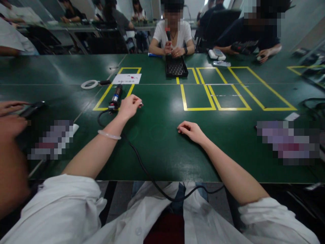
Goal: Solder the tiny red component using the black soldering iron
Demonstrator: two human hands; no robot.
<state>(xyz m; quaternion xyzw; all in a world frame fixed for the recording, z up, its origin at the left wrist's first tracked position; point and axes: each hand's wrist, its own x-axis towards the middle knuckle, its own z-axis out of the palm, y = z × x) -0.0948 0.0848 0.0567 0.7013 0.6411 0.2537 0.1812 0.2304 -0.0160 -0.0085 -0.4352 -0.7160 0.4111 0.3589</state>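
My left hand (130,106) is raised over the green table (162,152), fingers pinched on a small shiny object (141,103) that I cannot make out. Just left of that hand an electric screwdriver (116,96) with a black cable lies inside a yellow taped outline. My right hand (192,131) rests on the table to the right, its fingers curled together, with nothing visible in them. A white card (127,79) lies beyond the screwdriver.
Across the table a person handles something above a black tray (176,67). A coiled white cable (90,84) lies at the left, beside another person's hands. Yellow tape outlines (230,109) mark the right side. The black cable (142,164) crosses the table's front edge.
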